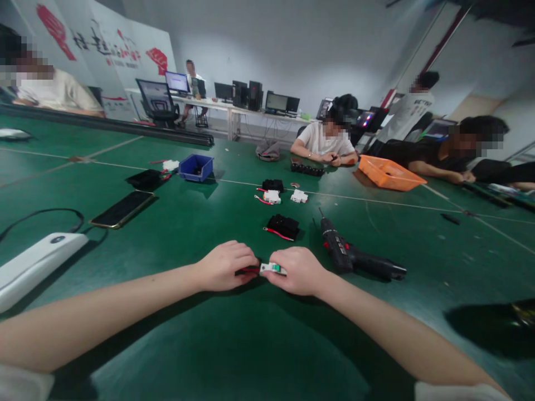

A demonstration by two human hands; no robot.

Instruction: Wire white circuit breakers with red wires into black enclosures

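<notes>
Above the green table (234,345), my two hands meet in front of me. My right hand (298,271) is closed around a small white circuit breaker (266,268) with a green toggle; its right part is hidden by the fingers. My left hand (228,266) pinches a red wire (251,270) at the breaker's left end. Whether the wire is inside the terminal, I cannot tell. Just beyond lies a black plastic case (285,224) with a red lead along its front. To the right, a black cordless drill (345,252) rests on its side, bit pointing away.
Farther back are a wired white breaker (272,196), another white breaker (299,196), a blue bin (195,168) and an orange tray (388,174). At left lie a phone (122,210) and a white device (42,262) with a cable. Several people sit or stand beyond.
</notes>
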